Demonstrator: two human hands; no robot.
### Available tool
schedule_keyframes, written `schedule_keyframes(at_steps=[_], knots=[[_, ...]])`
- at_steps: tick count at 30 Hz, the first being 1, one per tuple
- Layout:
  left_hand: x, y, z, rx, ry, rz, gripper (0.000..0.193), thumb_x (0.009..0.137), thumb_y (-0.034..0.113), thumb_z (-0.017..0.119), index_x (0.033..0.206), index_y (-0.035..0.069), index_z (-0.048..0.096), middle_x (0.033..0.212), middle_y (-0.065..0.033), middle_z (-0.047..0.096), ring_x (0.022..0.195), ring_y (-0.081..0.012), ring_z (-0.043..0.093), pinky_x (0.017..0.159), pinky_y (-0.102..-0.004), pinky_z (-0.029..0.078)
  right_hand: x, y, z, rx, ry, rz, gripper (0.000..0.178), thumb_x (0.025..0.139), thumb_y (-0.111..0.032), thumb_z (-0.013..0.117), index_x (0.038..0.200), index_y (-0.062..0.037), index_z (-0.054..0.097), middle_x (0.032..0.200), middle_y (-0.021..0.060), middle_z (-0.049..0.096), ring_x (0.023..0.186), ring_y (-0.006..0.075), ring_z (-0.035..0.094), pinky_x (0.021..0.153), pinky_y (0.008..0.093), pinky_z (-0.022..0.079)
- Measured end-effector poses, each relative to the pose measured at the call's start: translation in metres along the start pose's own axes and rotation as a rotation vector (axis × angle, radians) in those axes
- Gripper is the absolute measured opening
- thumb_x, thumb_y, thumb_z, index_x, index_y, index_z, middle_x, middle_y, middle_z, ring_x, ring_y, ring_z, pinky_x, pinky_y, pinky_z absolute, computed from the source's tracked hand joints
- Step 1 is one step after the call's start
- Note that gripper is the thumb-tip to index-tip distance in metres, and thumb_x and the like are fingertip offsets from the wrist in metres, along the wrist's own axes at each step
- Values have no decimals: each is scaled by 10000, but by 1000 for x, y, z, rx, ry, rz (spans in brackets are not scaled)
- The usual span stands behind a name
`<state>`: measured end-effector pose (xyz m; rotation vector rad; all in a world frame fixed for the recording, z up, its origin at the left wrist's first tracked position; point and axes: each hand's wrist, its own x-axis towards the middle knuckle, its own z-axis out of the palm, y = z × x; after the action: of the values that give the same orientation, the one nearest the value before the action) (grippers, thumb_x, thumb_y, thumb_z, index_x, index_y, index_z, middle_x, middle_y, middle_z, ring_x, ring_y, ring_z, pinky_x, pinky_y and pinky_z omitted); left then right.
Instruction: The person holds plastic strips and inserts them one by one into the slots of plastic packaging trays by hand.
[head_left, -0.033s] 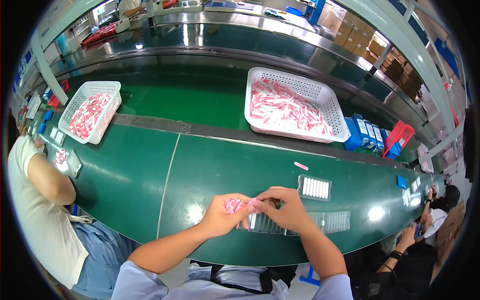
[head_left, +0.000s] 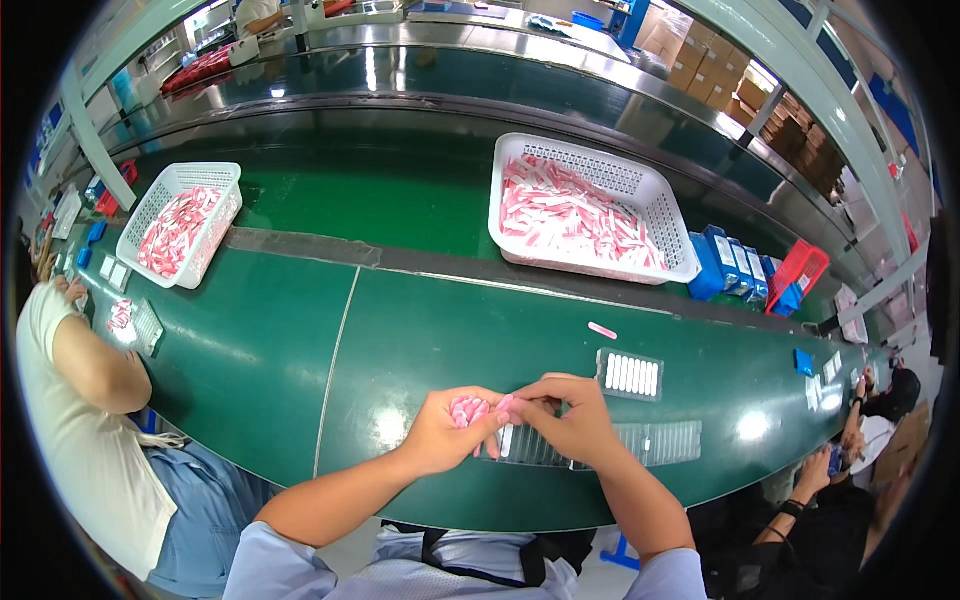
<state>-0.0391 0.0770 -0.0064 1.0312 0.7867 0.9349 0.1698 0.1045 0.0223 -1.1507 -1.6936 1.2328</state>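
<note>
My left hand is closed round a bundle of small pink strips. Its thumb and fingertips meet those of my right hand, which pinches one pink strip at the bundle's right side. Under both hands lies an opened clear plastic tray with narrow slots. A white strip sits in it near my left fingertips; my hands hide part of the tray. Just beyond my right hand is a second clear tray holding a row of several white strips. One loose pink strip lies farther off.
A large white basket heaped with pink-and-white strips stands beyond my hands, a smaller one at far left. Blue boxes and a red basket are at right. Co-workers sit at left and right.
The co-worker at left has shifted an arm and shoulder slightly downward. My hands and the things by them show no visible change.
</note>
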Motion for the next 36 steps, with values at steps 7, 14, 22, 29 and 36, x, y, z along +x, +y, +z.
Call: schedule_keyframes(at_steps=[7, 14, 22, 29, 36], knots=[[2, 6, 0, -4, 146, -39, 200, 991, 153, 652, 1069, -30, 681, 959, -122, 759, 585, -87, 659, 445, -210, 443, -26, -4, -13, -529, 323, -387, 71, 751, -42, 779, 786, -88, 736, 651, -2, 555, 558, 175, 510, 546, 303, 392], [3, 3, 3, 3, 112, -46, 189, 983, 141, 662, 1067, -27, 682, 960, -129, 759, 586, -94, 662, 447, -214, 452, -51, 6, 2, -773, -142, -442, 170, 805, -240, 791, 916, -125, 731, 711, -23, 548, 718, 191, 531, 644, 351, 380], [-3, 2, 5, 62, -201, -116, 174, 971, 73, 652, 1114, -22, 683, 984, -146, 756, 630, -135, 694, 506, -242, 509, -32, -8, -1, -326, 119, -232, 135, 817, -121, 771, 943, -78, 749, 672, 2, 598, 601, 154, 526, 642, 321, 384], [2, -1, -4, -85, 8, -89, 215, 968, 105, 662, 1130, -36, 664, 998, -155, 751, 629, -121, 684, 518, -225, 500, -55, 9, -13, -841, 374, -562, 171, 707, -104, 846, 856, -109, 762, 646, -7, 564, 607, 202, 522, 686, 363, 397], [1, 4, -3, -187, 35, -139, 154, 969, 61, 646, 1090, -32, 671, 989, -204, 741, 609, -140, 680, 474, -213, 488, -68, 14, 4, -633, 50, -233, 203, 748, -214, 829, 917, -134, 749, 725, -18, 575, 742, 203, 546, 810, 381, 380]])
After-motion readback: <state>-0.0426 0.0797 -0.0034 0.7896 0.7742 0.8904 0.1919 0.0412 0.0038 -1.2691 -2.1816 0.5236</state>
